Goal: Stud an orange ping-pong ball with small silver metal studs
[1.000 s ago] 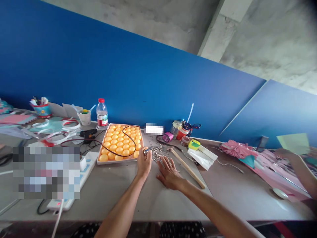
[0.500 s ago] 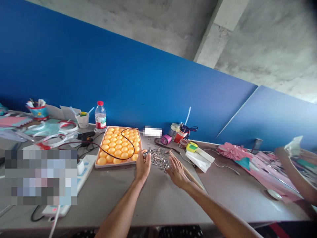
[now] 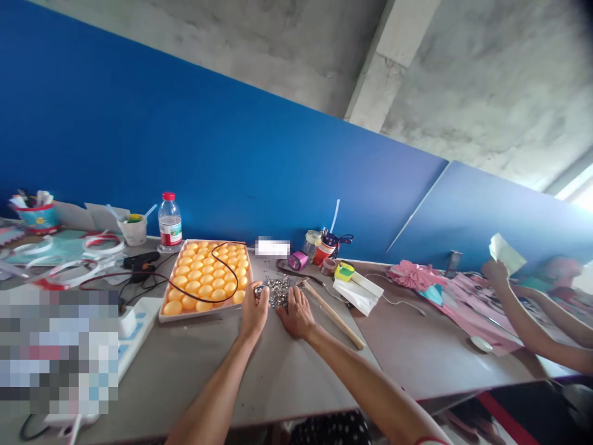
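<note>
A heap of small shiny silver pieces (image 3: 278, 290) lies on the grey table (image 3: 287, 371). My left hand (image 3: 254, 311) rests at the heap's left edge, fingers curled round a small silvery object (image 3: 259, 288). My right hand (image 3: 295, 313) lies flat beside it, fingers spread on the near side of the heap. A tray of orange balls (image 3: 204, 279) sits just left of my left hand, with a black cable (image 3: 230, 272) looped over it.
A wooden stick (image 3: 334, 314) lies right of my hands. A water bottle (image 3: 169, 221), cups, a glue gun (image 3: 139, 262) and a power strip (image 3: 134, 321) stand to the left. Another person's arm (image 3: 523, 321) holds paper at the right, over pink paper crafts (image 3: 412, 273).
My right hand slid left across the silver pieces, closing up toward my left hand. The view swung right. The other person's hand rose with the paper.
</note>
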Demonstrator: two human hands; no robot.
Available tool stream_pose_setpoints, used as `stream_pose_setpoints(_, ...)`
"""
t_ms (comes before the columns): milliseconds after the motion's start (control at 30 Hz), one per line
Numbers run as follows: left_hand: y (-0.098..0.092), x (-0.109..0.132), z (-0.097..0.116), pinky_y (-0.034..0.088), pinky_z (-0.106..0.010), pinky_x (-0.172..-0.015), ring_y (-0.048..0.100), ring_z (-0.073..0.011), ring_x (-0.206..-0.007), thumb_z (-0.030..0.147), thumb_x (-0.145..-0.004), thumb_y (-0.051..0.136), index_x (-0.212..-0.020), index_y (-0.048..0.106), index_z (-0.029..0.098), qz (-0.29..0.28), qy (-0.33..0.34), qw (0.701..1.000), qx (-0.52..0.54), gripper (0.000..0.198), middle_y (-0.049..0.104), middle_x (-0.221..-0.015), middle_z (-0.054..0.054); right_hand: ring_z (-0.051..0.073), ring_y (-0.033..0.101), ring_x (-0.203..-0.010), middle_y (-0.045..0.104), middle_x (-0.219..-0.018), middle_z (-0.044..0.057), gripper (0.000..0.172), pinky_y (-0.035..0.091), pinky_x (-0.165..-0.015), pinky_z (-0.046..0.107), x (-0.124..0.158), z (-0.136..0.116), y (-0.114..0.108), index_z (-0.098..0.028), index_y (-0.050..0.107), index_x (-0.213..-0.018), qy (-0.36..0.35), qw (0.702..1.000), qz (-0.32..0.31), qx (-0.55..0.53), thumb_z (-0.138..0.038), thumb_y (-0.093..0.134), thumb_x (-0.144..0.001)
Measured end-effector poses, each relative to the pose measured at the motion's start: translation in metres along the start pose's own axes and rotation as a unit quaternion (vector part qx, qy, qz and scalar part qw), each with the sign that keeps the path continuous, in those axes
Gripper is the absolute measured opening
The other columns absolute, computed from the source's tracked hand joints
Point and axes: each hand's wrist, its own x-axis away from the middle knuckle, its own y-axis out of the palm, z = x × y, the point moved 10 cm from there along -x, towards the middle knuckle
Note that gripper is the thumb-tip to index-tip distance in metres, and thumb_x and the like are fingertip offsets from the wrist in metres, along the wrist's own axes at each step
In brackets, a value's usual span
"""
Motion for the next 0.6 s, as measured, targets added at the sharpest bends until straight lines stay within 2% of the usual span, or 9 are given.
stream_pose_setpoints(100, -0.002, -0.001, 0.002, 0.045, -0.024, -0.050, 0.053, -0.0107, -0.047, 0.044, -0.079, 0.050, -0.098, 0.052, 0.015, 0.009, -0.006, 1.000, 0.006, 0.035, 0.054, -0.061, 0.003, 0.029, 0.023, -0.136, 0.029, -0.144, 0.021, 0.066, 0.023, -0.108, 0.044, -0.008, -0.011, -0.008, -0.004, 0.030, -0.138, -0.041, 0.999, 0.032, -0.005, -0.039, 0.044, -0.084)
stream_pose_setpoints(167, -0.002, -0.001, 0.003, 0.045, -0.025, -0.050, 0.052, -0.0107, -0.046, 0.045, -0.078, 0.051, -0.097, 0.052, 0.015, 0.012, -0.012, 1.000, 0.013, 0.035, 0.054, -0.061, 0.003, 0.028, 0.024, -0.135, 0.031, -0.144, 0.019, 0.062, 0.023, -0.108, 0.045, 0.000, -0.001, -0.014, -0.007, 0.030, -0.138, -0.039, 0.998, 0.054, 0.000, -0.038, 0.041, -0.086)
stream_pose_setpoints(267, 0.002, -0.002, 0.001, 0.044, -0.025, -0.049, 0.053, -0.0110, -0.046, 0.046, -0.078, 0.051, -0.097, 0.051, 0.015, 0.000, -0.023, 0.999, 0.027, 0.037, 0.054, -0.061, 0.003, 0.028, 0.027, -0.134, 0.036, -0.142, 0.017, 0.058, 0.024, -0.106, 0.046, 0.023, 0.033, -0.015, -0.011, 0.033, -0.137, 0.018, 0.998, 0.051, 0.017, -0.038, 0.040, -0.086)
stream_pose_setpoints(367, 0.005, -0.002, 0.000, 0.043, -0.024, -0.049, 0.053, -0.0112, -0.047, 0.046, -0.078, 0.050, -0.099, 0.051, 0.015, -0.011, -0.027, 0.999, 0.022, 0.038, 0.053, -0.060, 0.003, 0.029, 0.024, -0.135, 0.032, -0.143, 0.019, 0.059, 0.020, -0.108, 0.044, 0.044, 0.059, -0.011, -0.007, 0.035, -0.136, 0.059, 0.997, 0.028, 0.048, -0.040, 0.038, -0.087)
stream_pose_setpoints(467, 0.003, -0.002, 0.001, 0.042, -0.024, -0.049, 0.051, -0.0107, -0.046, 0.046, -0.077, 0.051, -0.097, 0.051, 0.016, -0.006, -0.025, 1.000, 0.004, 0.036, 0.053, -0.059, 0.004, 0.029, 0.019, -0.137, 0.027, -0.145, 0.020, 0.064, 0.017, -0.109, 0.043, 0.049, 0.068, -0.007, -0.005, 0.032, -0.137, 0.083, 0.995, 0.009, 0.060, -0.043, 0.039, -0.086)
stream_pose_setpoints(600, 0.003, -0.001, 0.001, 0.043, -0.024, -0.049, 0.052, -0.0109, -0.046, 0.047, -0.077, 0.051, -0.097, 0.051, 0.015, -0.011, -0.025, 1.000, 0.004, 0.037, 0.053, -0.059, 0.004, 0.031, 0.025, -0.134, 0.030, -0.144, 0.020, 0.064, 0.022, -0.106, 0.046, 0.036, 0.067, -0.003, -0.008, 0.033, -0.138, 0.120, 0.992, -0.006, 0.031, -0.047, 0.035, -0.087)
